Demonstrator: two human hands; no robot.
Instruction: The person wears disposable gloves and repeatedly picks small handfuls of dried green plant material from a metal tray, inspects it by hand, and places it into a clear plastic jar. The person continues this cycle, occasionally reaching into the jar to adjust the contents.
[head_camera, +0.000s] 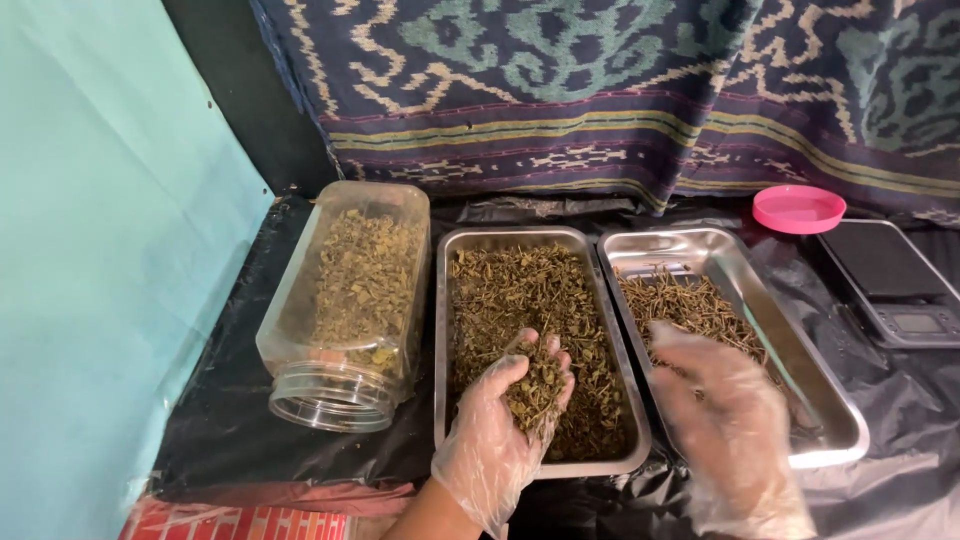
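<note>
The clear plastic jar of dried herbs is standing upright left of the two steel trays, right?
Not upright: the head view shows the clear plastic jar lying on its side, open mouth toward the camera. It is left of the two steel trays.
</note>
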